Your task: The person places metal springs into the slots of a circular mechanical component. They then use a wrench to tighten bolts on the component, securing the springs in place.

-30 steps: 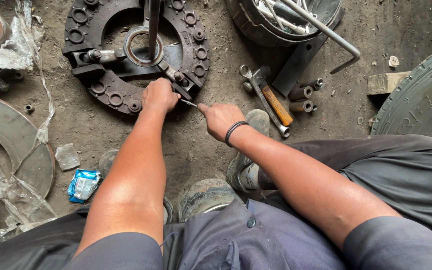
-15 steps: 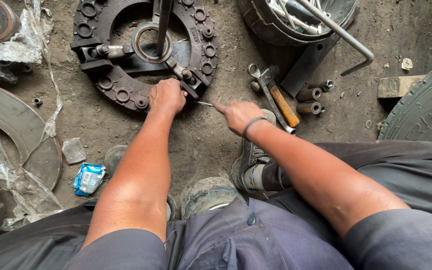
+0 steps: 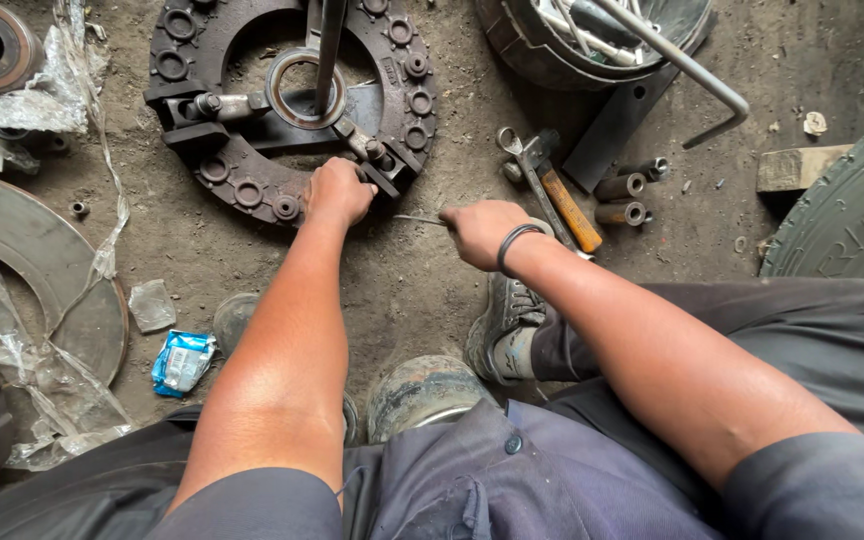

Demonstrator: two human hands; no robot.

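Note:
A rusty round clutch cover (image 3: 252, 175) with several bolt holes lies on the dirt floor ahead of me. My left hand (image 3: 337, 192) grips its near rim beside a release lever (image 3: 372, 155). My right hand (image 3: 482, 230), with a dark band on the wrist, is closed around a thin metal rod (image 3: 418, 218) whose tip points left toward the left hand. A long bar (image 3: 330, 50) stands in the cover's centre ring.
A hammer with an orange handle (image 3: 567, 205), pliers (image 3: 522, 155) and short sockets (image 3: 620, 186) lie to the right. A tyre (image 3: 852, 230) sits at the far right, a bucket of tools (image 3: 592, 40) above. A metal disc (image 3: 42, 260), plastic wrap and a blue packet (image 3: 182, 360) lie left.
The view has shifted so the clutch cover sits lower and closer. My right hand has drawn back a little to the right with the rod; my left hand stays on the rim.

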